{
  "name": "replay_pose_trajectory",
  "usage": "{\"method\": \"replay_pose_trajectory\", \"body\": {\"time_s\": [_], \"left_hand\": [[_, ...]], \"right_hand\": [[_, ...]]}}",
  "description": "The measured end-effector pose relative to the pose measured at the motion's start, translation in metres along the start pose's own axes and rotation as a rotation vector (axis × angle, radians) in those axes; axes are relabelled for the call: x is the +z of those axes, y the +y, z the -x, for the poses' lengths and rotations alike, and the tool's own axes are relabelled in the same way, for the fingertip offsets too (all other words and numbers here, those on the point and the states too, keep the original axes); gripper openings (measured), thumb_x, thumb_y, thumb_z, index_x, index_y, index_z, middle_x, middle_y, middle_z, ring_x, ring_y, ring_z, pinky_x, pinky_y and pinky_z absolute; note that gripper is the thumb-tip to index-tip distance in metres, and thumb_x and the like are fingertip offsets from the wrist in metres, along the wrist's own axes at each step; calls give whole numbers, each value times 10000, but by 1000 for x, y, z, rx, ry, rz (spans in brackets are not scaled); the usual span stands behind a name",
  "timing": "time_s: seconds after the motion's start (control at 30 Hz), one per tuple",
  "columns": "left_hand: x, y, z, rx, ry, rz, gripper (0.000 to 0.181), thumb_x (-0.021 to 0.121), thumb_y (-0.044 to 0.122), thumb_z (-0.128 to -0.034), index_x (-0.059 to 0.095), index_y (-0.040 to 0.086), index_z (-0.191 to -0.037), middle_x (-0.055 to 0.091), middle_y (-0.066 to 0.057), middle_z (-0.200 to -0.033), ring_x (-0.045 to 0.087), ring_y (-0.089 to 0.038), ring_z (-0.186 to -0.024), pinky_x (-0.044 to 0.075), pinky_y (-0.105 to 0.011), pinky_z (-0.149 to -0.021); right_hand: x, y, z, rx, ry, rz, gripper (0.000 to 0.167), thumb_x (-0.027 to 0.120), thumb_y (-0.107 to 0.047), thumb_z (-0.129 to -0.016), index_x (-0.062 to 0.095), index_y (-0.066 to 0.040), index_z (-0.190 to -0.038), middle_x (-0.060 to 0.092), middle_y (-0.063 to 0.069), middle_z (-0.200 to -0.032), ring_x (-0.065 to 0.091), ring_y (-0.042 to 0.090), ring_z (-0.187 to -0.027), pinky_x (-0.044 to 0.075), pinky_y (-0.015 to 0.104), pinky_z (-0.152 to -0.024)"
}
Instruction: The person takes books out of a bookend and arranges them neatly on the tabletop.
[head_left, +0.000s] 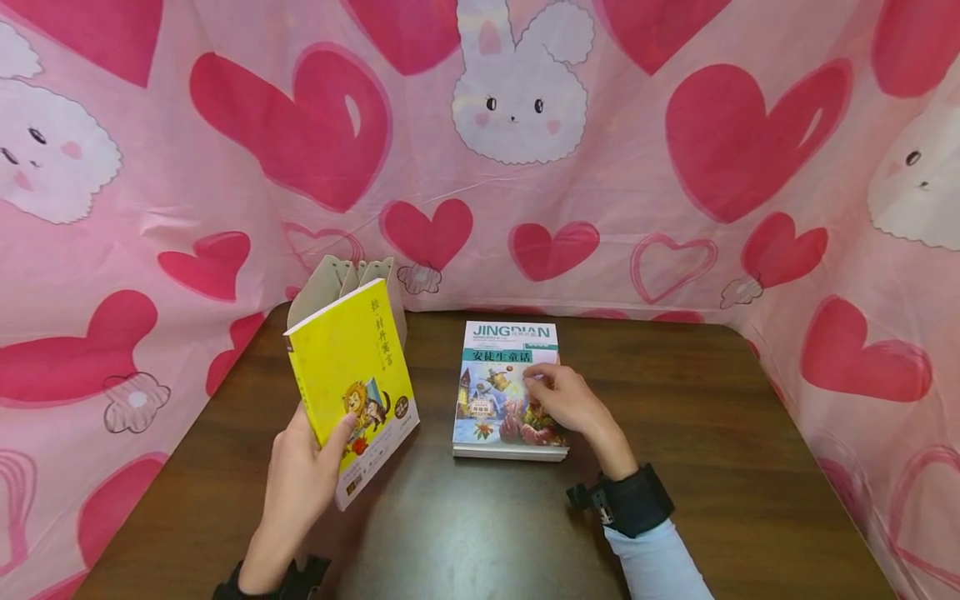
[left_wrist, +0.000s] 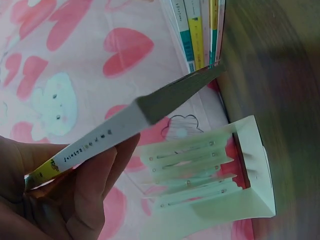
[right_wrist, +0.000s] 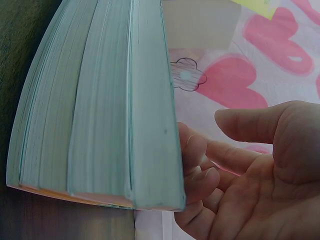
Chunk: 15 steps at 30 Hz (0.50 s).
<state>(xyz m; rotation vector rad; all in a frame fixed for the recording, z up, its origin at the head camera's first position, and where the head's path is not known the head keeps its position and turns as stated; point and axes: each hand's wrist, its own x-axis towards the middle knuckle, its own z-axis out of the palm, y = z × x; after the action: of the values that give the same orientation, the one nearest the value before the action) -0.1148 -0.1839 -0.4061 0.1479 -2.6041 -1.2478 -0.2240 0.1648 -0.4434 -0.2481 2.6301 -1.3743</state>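
My left hand (head_left: 296,471) grips a yellow paperback book (head_left: 333,354) at its lower left edge, thumb on the cover. The book is tilted up off the table. In the left wrist view its white and yellow spine (left_wrist: 92,145) faces the camera. A stack of books (head_left: 502,408) lies flat at mid-table, its top cover illustrated and marked "JINGDIAN". My right hand (head_left: 573,400) is over the stack's right side with loosely bent fingers. In the right wrist view, the fingertips lie beside the top book's page edges (right_wrist: 152,125); whether they touch is hard to tell.
A cream divided holder (head_left: 318,287) stands at the back left, partly hidden behind the yellow book. Its slots are seen in the left wrist view, inside the pale side walls (left_wrist: 260,170). A pink heart-and-rabbit cloth (head_left: 622,167) hangs round the brown wooden table (head_left: 675,400).
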Motion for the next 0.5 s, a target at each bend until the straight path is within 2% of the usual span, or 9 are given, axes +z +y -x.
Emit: {"method": "replay_pose_trajectory", "body": {"time_s": [0.13, 0.23, 0.37, 0.5], "left_hand": [[-4, -4, -4, 15, -16, 45, 521, 689, 241, -1040, 422, 70, -1454, 687, -231, -1271, 737, -418, -997, 618, -569, -806], [-7, -7, -7, -8, -44, 84, 589, 682, 269, -1041, 355, 116, -1507, 657, -206, -1322, 732, -402, -1032, 617, -537, -835], [-9, -10, -10, -43, -81, 155, 649, 686, 282, -1036, 312, 141, -1548, 633, -184, -1353, 734, -371, -1048, 629, -439, -828], [-9, -11, -12, -28, -105, 236, 668, 699, 254, -1030, 305, 136, -1556, 632, -176, -1351, 743, -335, -1043, 627, -342, -802]], "right_hand": [[0, 1, 1, -2, 0, -1, 318, 595, -188, -1076, 685, 17, -1302, 676, 103, -899, 593, 205, -745, 484, 342, -659], [1, 0, 1, -4, 2, 5, 315, 596, -189, -1074, 687, 12, -1300, 676, 97, -901, 592, 204, -749, 481, 341, -660], [2, -2, 1, 4, 3, 6, 309, 590, -184, -1076, 688, 6, -1299, 674, 89, -896, 596, 203, -734, 481, 338, -659], [4, -4, 2, 4, -8, -1, 295, 589, -183, -1078, 690, -4, -1290, 649, 83, -830, 593, 199, -686, 469, 336, -639]]}}
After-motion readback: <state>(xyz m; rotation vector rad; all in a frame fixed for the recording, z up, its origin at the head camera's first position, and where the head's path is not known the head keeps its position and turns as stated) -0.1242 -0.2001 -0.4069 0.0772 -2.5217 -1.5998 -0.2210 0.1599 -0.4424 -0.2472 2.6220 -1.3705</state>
